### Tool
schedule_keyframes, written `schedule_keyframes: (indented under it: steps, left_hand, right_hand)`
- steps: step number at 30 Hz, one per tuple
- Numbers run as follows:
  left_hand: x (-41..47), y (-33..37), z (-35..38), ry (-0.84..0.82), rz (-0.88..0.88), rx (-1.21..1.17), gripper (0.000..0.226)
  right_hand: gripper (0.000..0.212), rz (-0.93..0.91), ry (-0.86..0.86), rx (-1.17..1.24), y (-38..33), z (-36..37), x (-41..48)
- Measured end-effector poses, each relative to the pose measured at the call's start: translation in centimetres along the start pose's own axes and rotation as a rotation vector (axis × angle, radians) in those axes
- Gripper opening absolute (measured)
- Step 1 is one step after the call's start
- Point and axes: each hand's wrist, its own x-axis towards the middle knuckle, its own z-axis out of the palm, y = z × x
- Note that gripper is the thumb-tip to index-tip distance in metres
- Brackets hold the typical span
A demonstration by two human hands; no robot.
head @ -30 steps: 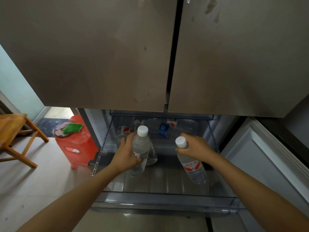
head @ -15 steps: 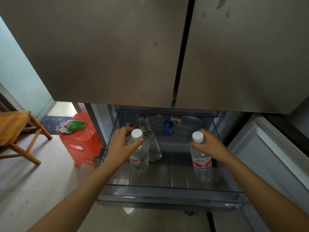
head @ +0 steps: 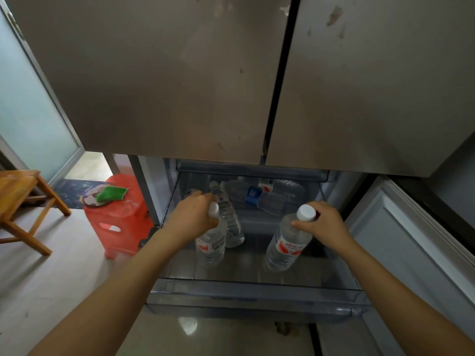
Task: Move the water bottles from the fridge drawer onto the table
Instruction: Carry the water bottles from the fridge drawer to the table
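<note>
The fridge drawer (head: 257,301) stands pulled out below the two closed upper doors. My left hand (head: 194,214) grips the neck of a clear water bottle (head: 210,246) with a white cap and red label, upright at the drawer's left. My right hand (head: 323,223) holds the neck of a second bottle (head: 286,244), which leans with its cap toward the right. A third bottle (head: 228,217) lies just behind the left one. More bottles (head: 280,199), one with a blue label, lie at the back of the drawer.
A red plastic stool (head: 120,214) with a green cloth (head: 111,192) on it stands left of the fridge. A wooden chair (head: 23,201) is at the far left on the tiled floor. An open lower door panel (head: 411,247) flanks the drawer on the right.
Both bottles sit lower in the drawer than a second ago. My left hand has slid from the bottle's body up over its neck and cap. The right bottle now tilts the other way.
</note>
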Motion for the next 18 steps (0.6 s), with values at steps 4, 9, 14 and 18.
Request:
schedule_keyframes:
  steps: [4,9,14,18]
  left_hand:
    - [0.5,0.2,0.1,-0.002,-0.027,0.05,0.036]
    - [1.0,0.8,2.1,0.096,-0.078,0.177,0.039]
    - [1.0,0.9,2.5,0.128,-0.119,0.188,0.036]
    - [0.5,1.5,2.5,0.135,-0.169,0.26,0.04]
  right_hand:
    - [0.031,-0.098,-0.155,-0.275,-1.5,0.3,0.2]
    - [0.035,-0.237,-0.083,-0.714,-3.0,1.2,0.2]
    - [0.034,-0.235,-0.071,-0.728,-3.0,1.8,-0.1]
    - [0.031,-0.217,-0.081,-0.678,-3.0,1.9,0.0]
